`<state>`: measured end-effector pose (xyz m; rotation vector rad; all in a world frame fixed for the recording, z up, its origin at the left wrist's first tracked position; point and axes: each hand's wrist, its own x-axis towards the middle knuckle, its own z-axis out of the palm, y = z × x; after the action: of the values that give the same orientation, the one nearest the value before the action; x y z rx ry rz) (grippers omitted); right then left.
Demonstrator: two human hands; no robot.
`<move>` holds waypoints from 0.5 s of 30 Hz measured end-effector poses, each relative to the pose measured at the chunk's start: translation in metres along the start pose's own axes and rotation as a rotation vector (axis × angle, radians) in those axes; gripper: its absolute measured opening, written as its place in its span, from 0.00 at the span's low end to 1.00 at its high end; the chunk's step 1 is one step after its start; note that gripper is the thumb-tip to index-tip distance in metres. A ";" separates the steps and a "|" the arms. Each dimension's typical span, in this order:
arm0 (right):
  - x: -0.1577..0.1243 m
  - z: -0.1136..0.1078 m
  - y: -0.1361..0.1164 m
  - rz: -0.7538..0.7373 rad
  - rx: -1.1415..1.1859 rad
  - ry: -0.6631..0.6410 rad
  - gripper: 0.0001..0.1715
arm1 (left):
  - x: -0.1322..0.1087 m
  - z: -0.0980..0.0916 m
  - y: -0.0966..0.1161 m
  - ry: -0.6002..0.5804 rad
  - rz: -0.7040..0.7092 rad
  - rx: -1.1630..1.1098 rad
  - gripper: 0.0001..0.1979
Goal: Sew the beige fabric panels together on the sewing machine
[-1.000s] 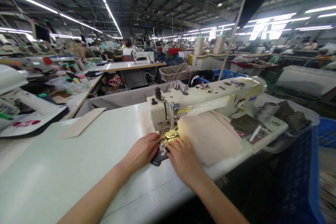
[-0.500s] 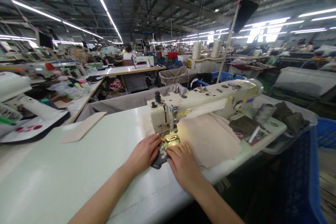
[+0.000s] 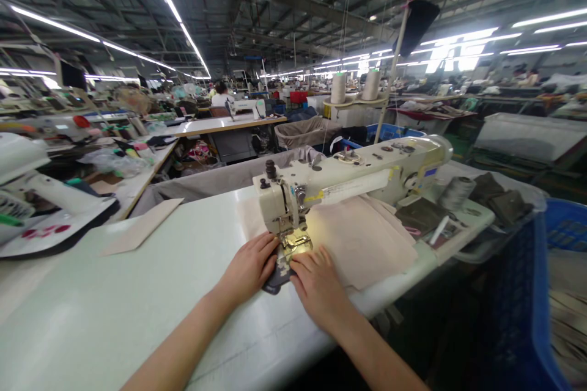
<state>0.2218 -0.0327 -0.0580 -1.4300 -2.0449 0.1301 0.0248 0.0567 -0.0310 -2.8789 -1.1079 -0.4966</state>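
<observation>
A cream sewing machine [image 3: 330,182] stands on the pale table, its lit needle area [image 3: 297,243] between my hands. My left hand [image 3: 247,266] lies palm down with its fingers stretched toward the left side of the presser foot. To the right of the foot, my right hand [image 3: 317,284] rests its outstretched fingertips beside the metal plate. Beige fabric [image 3: 367,241] lies in flat layers under the machine arm and reaches my right fingers. More beige fabric [image 3: 247,215] shows behind the needle head. A dark plate [image 3: 275,281] with worn patches sits between my hands.
On the table's left lies a beige fabric strip [image 3: 143,227]. A grey thread cone [image 3: 457,193] and dark cloth pieces [image 3: 419,219] sit at the right end. A blue crate [image 3: 541,311] stands below right. Another machine [image 3: 46,195] is at the left.
The view has shifted slightly, so things sit a little further left in it. My hands hold nearly the same place by the needle; the fabric shows no clear movement.
</observation>
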 end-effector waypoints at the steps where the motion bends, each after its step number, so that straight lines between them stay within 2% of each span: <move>1: 0.000 -0.001 0.000 -0.001 0.010 0.007 0.09 | 0.001 -0.003 0.001 -0.005 -0.005 0.002 0.19; 5: -0.001 -0.007 -0.001 0.000 0.057 0.051 0.11 | -0.002 -0.012 0.008 -0.043 -0.017 -0.060 0.16; 9: -0.005 -0.011 -0.002 -0.050 0.091 0.057 0.11 | -0.014 -0.010 0.024 -0.077 0.019 -0.149 0.14; 15: -0.011 -0.011 -0.003 -0.058 0.061 -0.011 0.11 | -0.023 -0.003 0.047 -0.053 -0.029 0.019 0.14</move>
<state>0.2271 -0.0463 -0.0529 -1.3342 -2.0713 0.1748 0.0389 0.0061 -0.0304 -2.8793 -1.1573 -0.4114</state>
